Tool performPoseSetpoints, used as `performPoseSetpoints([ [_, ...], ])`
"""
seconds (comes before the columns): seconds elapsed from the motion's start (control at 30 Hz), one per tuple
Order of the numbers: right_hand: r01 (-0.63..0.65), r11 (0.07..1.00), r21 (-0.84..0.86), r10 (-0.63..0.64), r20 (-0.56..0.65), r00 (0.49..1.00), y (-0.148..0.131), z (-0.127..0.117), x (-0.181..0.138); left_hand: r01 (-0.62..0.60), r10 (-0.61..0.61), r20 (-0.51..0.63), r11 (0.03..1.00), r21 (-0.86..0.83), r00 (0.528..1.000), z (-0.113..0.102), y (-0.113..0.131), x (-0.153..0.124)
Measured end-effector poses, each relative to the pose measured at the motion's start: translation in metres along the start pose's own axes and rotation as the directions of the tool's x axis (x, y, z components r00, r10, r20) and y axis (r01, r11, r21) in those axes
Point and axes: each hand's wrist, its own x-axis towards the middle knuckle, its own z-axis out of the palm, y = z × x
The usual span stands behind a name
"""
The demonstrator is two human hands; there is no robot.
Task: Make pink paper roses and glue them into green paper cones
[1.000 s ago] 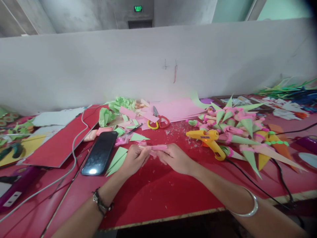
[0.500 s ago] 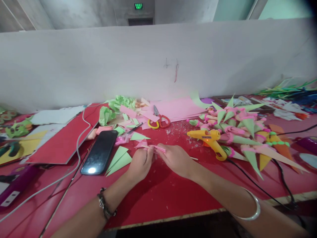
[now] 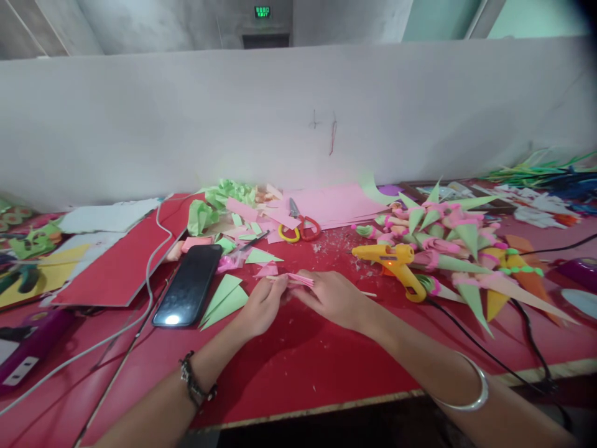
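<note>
A folded strip of pink paper [image 3: 301, 280] is pinched between both hands above the middle of the red table. My left hand [image 3: 263, 305] closes thumb and fingers on its left end. My right hand [image 3: 333, 297] has its fingers curled round the right end; its fingertips are partly hidden. Just behind my left hand lies a small pink paper piece [image 3: 267, 269]. Green paper triangles [image 3: 225, 303] rest to the left, beside a black phone [image 3: 188, 286]. Right of my right hand sits a yellow hot glue gun [image 3: 389, 258], and a thin pale stick [image 3: 368, 294] lies close by.
Scissors [image 3: 303, 227] with red and yellow handles lie behind the hands near pink paper sheets [image 3: 336, 202]. A heap of green and pink paper cones [image 3: 448, 230] fills the right. A white cable [image 3: 148, 274] crosses the left, and the glue gun's black cord [image 3: 476, 348] runs off the front edge.
My left hand has shifted slightly left and down along the strip, and its grip looks a little looser. My right hand stays nearly in place. The things on the table have not moved.
</note>
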Motion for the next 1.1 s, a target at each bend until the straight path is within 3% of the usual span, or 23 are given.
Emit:
performPoseSetpoints([
  [0.3, 0.032, 0.948, -0.316, -0.021, 0.037, 0.999, 0.003, 0.003, 0.001, -0.029, 0.02, 0.085, 0.994, 0.106, 0.996, -0.005, 0.005, 0.002],
  [0.4, 0.016, 0.974, -0.224, -0.016, 0.001, 1.0, 0.003, 0.002, 0.001, -0.031, 0.017, 0.114, 0.993, 0.116, 0.993, -0.009, 0.009, 0.003],
  [0.5, 0.023, 1.0, 0.005, -0.023, -0.04, 0.999, 0.003, -0.002, 0.0, -0.073, 0.054, 0.128, 0.986, 0.147, 0.99, -0.013, 0.01, 0.004],
  [0.67, 0.052, 0.966, 0.253, -0.048, -0.02, 0.999, 0.005, -0.005, -0.002, -0.139, 0.118, 0.125, 0.974, 0.177, 0.985, -0.014, 0.009, 0.004],
  [0.87, 0.045, 0.974, 0.224, -0.044, -0.01, 0.999, 0.007, -0.003, -0.002, -0.127, 0.106, 0.116, 0.972, 0.196, 0.988, -0.011, 0.008, 0.004],
  [1.1, -0.018, 0.998, 0.063, 0.018, 0.002, 1.0, 0.004, 0.0, 0.001, -0.069, 0.055, 0.082, 0.982, 0.176, 0.995, -0.012, 0.008, 0.006],
])
